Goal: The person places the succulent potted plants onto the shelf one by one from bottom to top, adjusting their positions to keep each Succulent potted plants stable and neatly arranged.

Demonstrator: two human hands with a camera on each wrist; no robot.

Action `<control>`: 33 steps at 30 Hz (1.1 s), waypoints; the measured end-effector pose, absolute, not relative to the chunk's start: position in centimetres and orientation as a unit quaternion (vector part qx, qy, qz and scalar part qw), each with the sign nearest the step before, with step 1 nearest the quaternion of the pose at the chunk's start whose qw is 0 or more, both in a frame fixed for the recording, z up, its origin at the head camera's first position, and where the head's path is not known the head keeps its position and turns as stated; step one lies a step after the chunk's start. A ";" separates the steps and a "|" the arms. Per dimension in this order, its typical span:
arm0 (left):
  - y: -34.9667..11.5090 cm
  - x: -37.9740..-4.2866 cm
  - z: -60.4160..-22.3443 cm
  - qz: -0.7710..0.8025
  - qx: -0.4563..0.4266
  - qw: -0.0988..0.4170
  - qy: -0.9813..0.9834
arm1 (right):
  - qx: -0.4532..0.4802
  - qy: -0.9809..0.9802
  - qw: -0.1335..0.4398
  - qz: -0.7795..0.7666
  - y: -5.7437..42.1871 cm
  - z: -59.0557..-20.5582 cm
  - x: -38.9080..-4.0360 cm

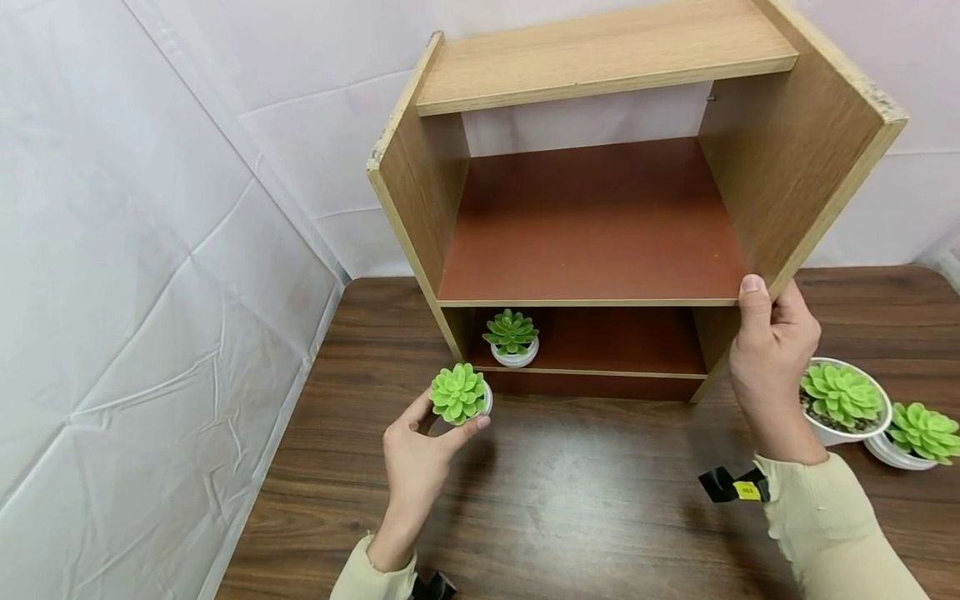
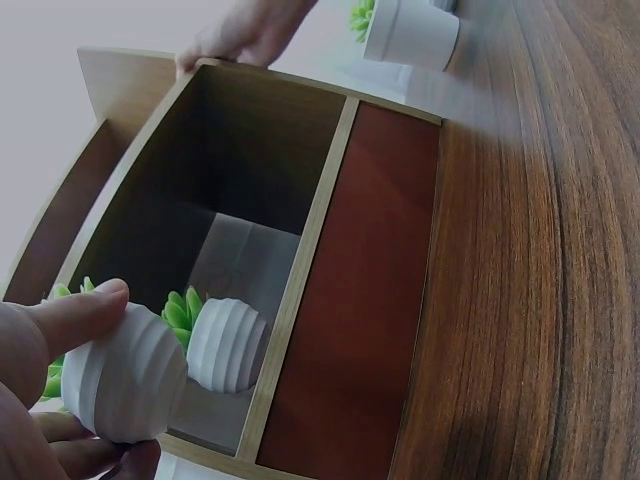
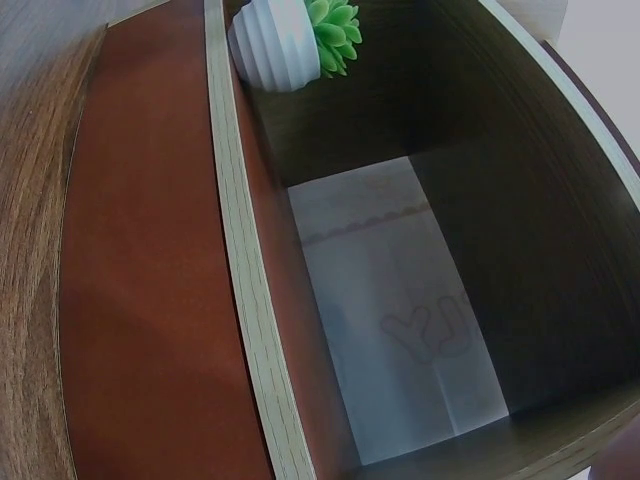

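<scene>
A small potted succulent (image 1: 457,394) in a ribbed white pot is pinched between the thumb and fingers of my left hand (image 1: 420,454), just in front of the shelf's lower left corner. Its pot (image 2: 125,375) fills the near left of the left wrist view. Another potted succulent (image 1: 512,337) stands at the left end of the lower compartment of the wooden shelf (image 1: 592,225). My right hand (image 1: 772,358) grips the shelf's right side panel near the middle board, thumb in front. In the right wrist view only a sliver of that hand shows at the lower right corner.
To the right of the shelf, a larger potted succulent (image 1: 843,400) and a smaller one (image 1: 918,435) stand on the dark wooden table (image 1: 585,500). White sheeting (image 1: 150,250) hangs at the left and behind the shelf.
</scene>
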State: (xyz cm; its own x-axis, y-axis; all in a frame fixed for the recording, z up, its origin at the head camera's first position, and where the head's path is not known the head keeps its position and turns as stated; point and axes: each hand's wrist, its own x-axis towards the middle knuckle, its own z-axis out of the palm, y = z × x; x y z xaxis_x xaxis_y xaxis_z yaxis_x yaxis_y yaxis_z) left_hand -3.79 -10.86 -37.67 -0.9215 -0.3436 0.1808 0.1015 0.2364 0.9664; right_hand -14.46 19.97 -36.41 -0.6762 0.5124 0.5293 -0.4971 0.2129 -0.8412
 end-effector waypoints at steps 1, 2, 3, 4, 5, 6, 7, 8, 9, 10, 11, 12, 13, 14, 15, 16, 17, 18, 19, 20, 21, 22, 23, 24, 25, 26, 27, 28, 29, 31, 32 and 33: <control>-10.9 -3.8 -37.7 -0.614 0.078 0.181 -0.764 | -0.004 -0.666 0.403 0.628 19.8 -36.1 -14.3; -10.9 -3.8 -37.6 -0.615 0.076 0.181 -0.764 | -0.003 -0.665 0.404 0.628 19.6 -35.8 -14.1; -10.8 -3.8 -37.6 -0.616 0.074 0.180 -0.763 | -0.001 -0.664 0.405 0.628 19.4 -35.6 -13.9; -10.8 -3.8 -37.5 -0.617 0.073 0.179 -0.763 | 0.000 -0.663 0.406 0.629 19.3 -35.5 -13.8; -10.7 -3.8 -37.5 -0.618 0.071 0.177 -0.763 | 0.001 -0.663 0.407 0.629 19.3 -35.4 -13.8; -10.7 -3.8 -37.5 -0.618 0.071 0.176 -0.762 | 0.002 -0.662 0.407 0.629 19.3 -35.3 -13.8; -10.7 -3.9 -37.5 -0.618 0.070 0.176 -0.763 | 0.003 -0.662 0.408 0.629 19.3 -35.4 -13.8; -10.6 -3.9 -37.5 -0.616 0.071 0.176 -0.764 | 0.003 -0.662 0.408 0.629 19.3 -35.4 -13.8; -10.6 -3.9 -37.6 -0.615 0.071 0.177 -0.766 | 0.003 -0.662 0.408 0.629 19.3 -35.5 -13.9; -10.7 -4.0 -37.9 -0.614 0.072 0.178 -0.765 | 0.003 -0.662 0.407 0.630 19.4 -35.5 -13.9; -10.8 -4.2 -38.3 -0.616 0.072 0.179 -0.764 | 0.003 -0.662 0.407 0.630 19.4 -35.6 -14.0; -10.9 -4.3 -38.8 -0.616 0.073 0.179 -0.764 | 0.003 -0.661 0.406 0.631 19.4 -35.6 -14.0; -10.9 -4.4 -39.2 -0.616 0.072 0.180 -0.763 | 0.003 -0.661 0.405 0.631 19.4 -35.6 -14.0; -11.0 -4.6 -39.6 -0.617 0.072 0.181 -0.763 | 0.003 -0.661 0.405 0.632 19.4 -35.6 -14.0; -11.1 -4.7 -40.1 -0.619 0.070 0.181 -0.761 | 0.004 -0.661 0.406 0.631 19.4 -35.6 -13.9; -11.2 -4.9 -40.5 -0.622 0.068 0.180 -0.759 | 0.004 -0.661 0.406 0.631 19.4 -35.6 -13.9; -11.2 -4.9 -40.7 -0.623 0.065 0.180 -0.758 | 0.005 -0.660 0.407 0.631 19.3 -35.5 -13.9; -11.3 -5.0 -40.8 -0.621 0.062 0.181 -0.760 | 0.005 -0.660 0.407 0.631 19.3 -35.5 -13.9; -11.3 -5.0 -40.8 -0.620 0.059 0.182 -0.761 | 0.005 -0.660 0.408 0.631 19.3 -35.5 -13.9; -11.3 -5.1 -40.9 -0.618 0.057 0.184 -0.762 | 0.006 -0.660 0.408 0.632 19.3 -35.5 -13.8; -11.2 -5.1 -40.9 -0.618 0.055 0.185 -0.762 | 0.006 -0.660 0.407 0.632 19.3 -35.5 -13.8; -11.2 -5.1 -40.8 -0.615 0.054 0.187 -0.764 | 0.005 -0.660 0.406 0.632 19.3 -35.5 -13.8; -11.2 -5.1 -40.8 -0.613 0.054 0.188 -0.765 | 0.005 -0.660 0.405 0.632 19.3 -35.5 -13.8; -11.2 -5.1 -40.8 -0.611 0.054 0.189 -0.767 | 0.004 -0.661 0.404 0.632 19.3 -35.5 -13.9; -11.2 -5.1 -40.7 -0.611 0.054 0.190 -0.767 | 0.003 -0.662 0.402 0.633 19.3 -35.6 -13.9; -11.2 -5.1 -40.7 -0.611 0.054 0.190 -0.766 | 0.001 -0.663 0.401 0.632 19.4 -35.7 -13.9; -11.1 -5.1 -40.7 -0.612 0.055 0.190 -0.766 | -0.001 -0.665 0.400 0.631 19.5 -35.8 -14.0; -11.1 -5.1 -40.7 -0.614 0.054 0.189 -0.764 | -0.003 -0.666 0.400 0.630 19.6 -36.0 -14.1; -11.1 -5.1 -40.7 -0.616 0.054 0.188 -0.763 | -0.005 -0.668 0.400 0.628 19.7 -36.1 -14.2; -11.0 -5.1 -40.7 -0.619 0.053 0.186 -0.761 | -0.009 -0.670 0.400 0.625 19.9 -36.5 -14.5; -10.9 -5.2 -40.7 -0.620 0.053 0.184 -0.760 | -0.012 -0.671 0.401 0.623 20.0 -36.7 -14.6; -10.9 -5.1 -40.7 -0.622 0.053 0.183 -0.760 | -0.013 -0.673 0.401 0.621 20.1 -36.8 -14.7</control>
